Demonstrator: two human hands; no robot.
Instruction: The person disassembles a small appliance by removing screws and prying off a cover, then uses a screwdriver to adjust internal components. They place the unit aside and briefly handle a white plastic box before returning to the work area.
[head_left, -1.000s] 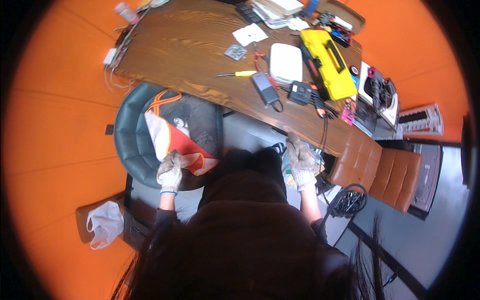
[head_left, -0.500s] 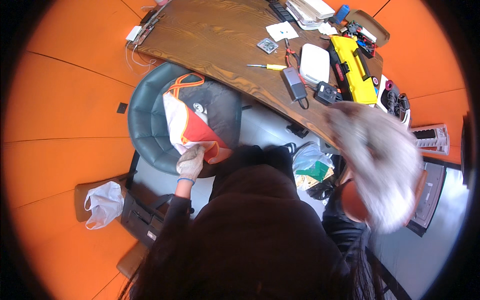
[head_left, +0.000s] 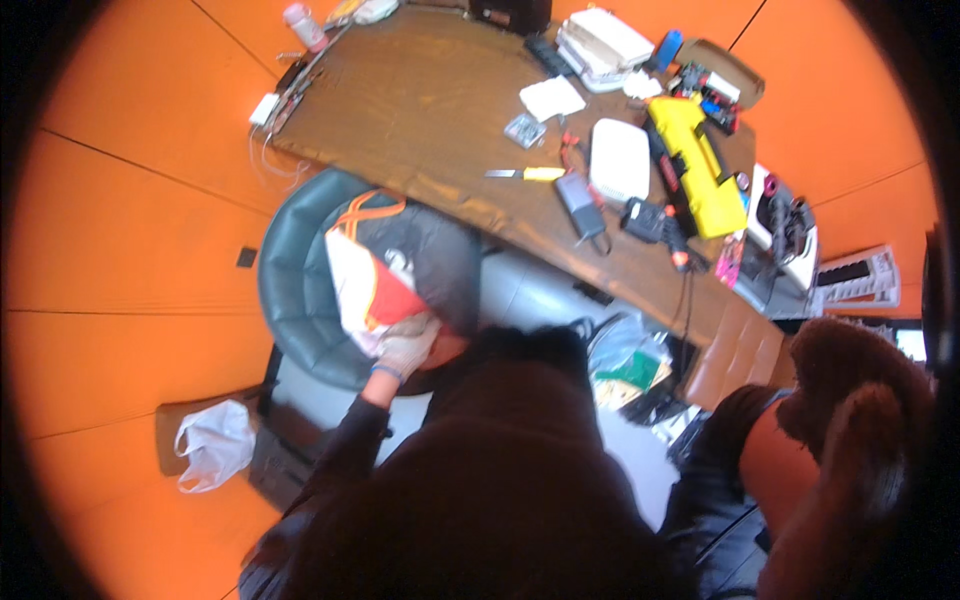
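Note:
My left hand (head_left: 408,346), in a pale knit glove with a blue cuff edge, is closed on the near edge of a tote bag (head_left: 350,290). The bag is white and red with orange trim and straps, and lies slumped on the dark seat of a green tub chair (head_left: 295,270). Raised at the right, close to the camera, is my right hand (head_left: 855,410). It looks gloved, but it is dark and blurred, so its finger pose and anything in it cannot be made out.
A wooden desk (head_left: 420,110) holds a yellow toolbox (head_left: 700,165), a white device (head_left: 619,160), a yellow-handled screwdriver (head_left: 540,174) and a grey power bank (head_left: 580,207). Below are bagged items (head_left: 630,365) and a brown padded seat (head_left: 735,355). A white plastic bag (head_left: 215,445) lies at left.
My right hand has moved right and down, from beside the desk edge toward the right rim, and looks darker. My left hand stays on the tote bag's edge, shifted slightly right across it.

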